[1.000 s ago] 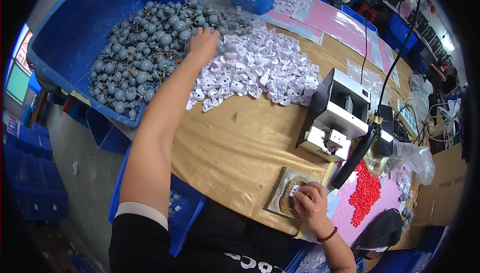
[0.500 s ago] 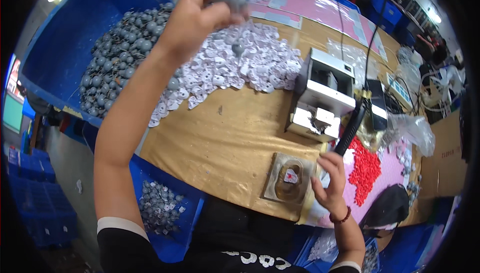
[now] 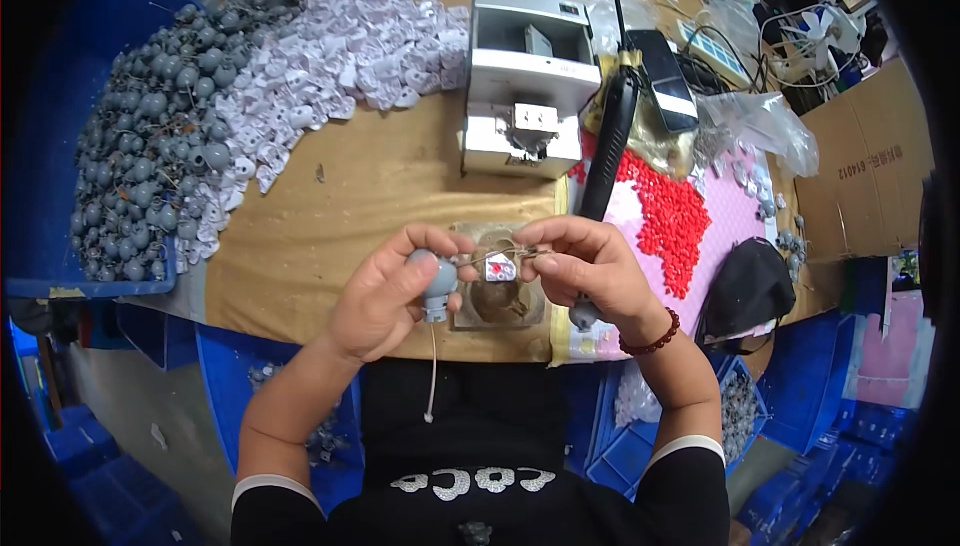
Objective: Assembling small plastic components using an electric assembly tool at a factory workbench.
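Both my hands are together over a metal mould block at the table's front. In my left hand is a grey ball-shaped part, gripped between thumb and fingers. A pale cord with a knotted end dangles from its underside. My right hand pinches a thin string stretched across from the ball. Below the right fingers hangs a small grey ball. A small white piece with a red part shows in the block's hollow between my hands.
Grey balls spill from a blue bin at left, beside a heap of white pieces. A grey-white machine stands behind the block. Right of it are a corded black-handled tool, red pieces, a phone and a black pouch.
My left hand has come down from above the white heap to the block, bringing the grey ball. My right hand has moved in beside it and now pinches the string. The view has shifted.
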`<state>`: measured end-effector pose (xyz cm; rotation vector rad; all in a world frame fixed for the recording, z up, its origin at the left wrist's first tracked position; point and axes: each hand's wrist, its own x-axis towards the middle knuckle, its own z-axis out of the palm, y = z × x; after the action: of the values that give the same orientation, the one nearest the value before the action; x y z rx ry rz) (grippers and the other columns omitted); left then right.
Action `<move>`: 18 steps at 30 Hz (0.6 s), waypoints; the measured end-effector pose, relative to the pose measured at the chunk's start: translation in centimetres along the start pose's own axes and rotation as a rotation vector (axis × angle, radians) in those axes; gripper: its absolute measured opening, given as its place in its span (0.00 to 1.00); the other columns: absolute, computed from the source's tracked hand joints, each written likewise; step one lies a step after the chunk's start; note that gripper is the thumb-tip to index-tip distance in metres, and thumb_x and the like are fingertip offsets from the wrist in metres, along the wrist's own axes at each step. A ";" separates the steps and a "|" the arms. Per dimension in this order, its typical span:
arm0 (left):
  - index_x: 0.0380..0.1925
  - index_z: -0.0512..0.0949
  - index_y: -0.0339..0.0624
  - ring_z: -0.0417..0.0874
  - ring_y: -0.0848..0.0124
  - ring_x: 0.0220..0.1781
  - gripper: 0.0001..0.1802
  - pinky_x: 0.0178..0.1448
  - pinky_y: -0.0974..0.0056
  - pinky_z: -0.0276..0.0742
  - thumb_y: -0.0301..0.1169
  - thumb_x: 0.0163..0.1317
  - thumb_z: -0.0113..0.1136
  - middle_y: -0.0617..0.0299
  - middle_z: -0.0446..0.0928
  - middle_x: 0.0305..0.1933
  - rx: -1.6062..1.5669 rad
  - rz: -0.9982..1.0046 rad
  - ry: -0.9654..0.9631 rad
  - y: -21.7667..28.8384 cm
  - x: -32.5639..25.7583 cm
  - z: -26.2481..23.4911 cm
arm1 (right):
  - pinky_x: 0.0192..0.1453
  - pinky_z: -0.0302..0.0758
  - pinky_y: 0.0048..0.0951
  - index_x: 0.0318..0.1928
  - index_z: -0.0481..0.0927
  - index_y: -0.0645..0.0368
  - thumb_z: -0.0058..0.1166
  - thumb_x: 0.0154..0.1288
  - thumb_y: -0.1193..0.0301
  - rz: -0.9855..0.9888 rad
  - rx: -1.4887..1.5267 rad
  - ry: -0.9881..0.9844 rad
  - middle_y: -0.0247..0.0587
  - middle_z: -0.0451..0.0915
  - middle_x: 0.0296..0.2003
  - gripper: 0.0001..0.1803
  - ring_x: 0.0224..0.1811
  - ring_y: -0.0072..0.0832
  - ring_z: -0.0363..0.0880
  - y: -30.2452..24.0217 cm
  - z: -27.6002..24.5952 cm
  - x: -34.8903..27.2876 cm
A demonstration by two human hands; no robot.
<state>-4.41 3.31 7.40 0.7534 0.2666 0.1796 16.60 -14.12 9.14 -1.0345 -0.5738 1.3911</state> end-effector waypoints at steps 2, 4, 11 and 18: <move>0.50 0.75 0.40 0.79 0.65 0.58 0.11 0.56 0.62 0.79 0.28 0.70 0.58 0.55 0.74 0.59 0.277 0.085 0.056 -2.8 -0.6 -0.7 | 0.31 0.76 0.19 0.56 0.81 0.63 0.58 0.73 0.74 0.116 -0.122 0.025 0.35 0.86 0.37 0.14 0.28 0.13 0.78 0.8 -1.0 -0.2; 0.47 0.77 0.40 0.79 0.65 0.56 0.10 0.56 0.61 0.78 0.24 0.66 0.60 0.54 0.75 0.57 0.633 0.191 0.093 -4.8 -1.5 -1.0 | 0.32 0.76 0.20 0.55 0.82 0.63 0.58 0.73 0.73 0.189 -0.316 0.058 0.36 0.86 0.37 0.14 0.27 0.14 0.78 1.9 -1.6 -0.3; 0.40 0.81 0.39 0.80 0.59 0.51 0.12 0.54 0.57 0.78 0.19 0.56 0.67 0.53 0.77 0.50 1.311 0.428 0.019 -7.3 -2.2 -0.2 | 0.34 0.78 0.36 0.40 0.84 0.59 0.65 0.53 0.82 -0.572 -1.489 0.128 0.38 0.79 0.29 0.12 0.32 0.39 0.79 6.2 -1.6 1.4; 0.43 0.81 0.40 0.78 0.53 0.53 0.15 0.55 0.54 0.78 0.21 0.53 0.66 0.54 0.76 0.51 1.437 0.436 -0.079 -7.2 -1.4 -0.2 | 0.37 0.75 0.34 0.40 0.82 0.58 0.59 0.51 0.72 -0.683 -1.646 0.048 0.38 0.76 0.33 0.13 0.37 0.35 0.76 6.9 -1.8 2.1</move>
<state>-5.32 -2.10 2.54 2.2452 0.1159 0.3699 14.85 -13.42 1.93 -1.7982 -1.9363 0.0226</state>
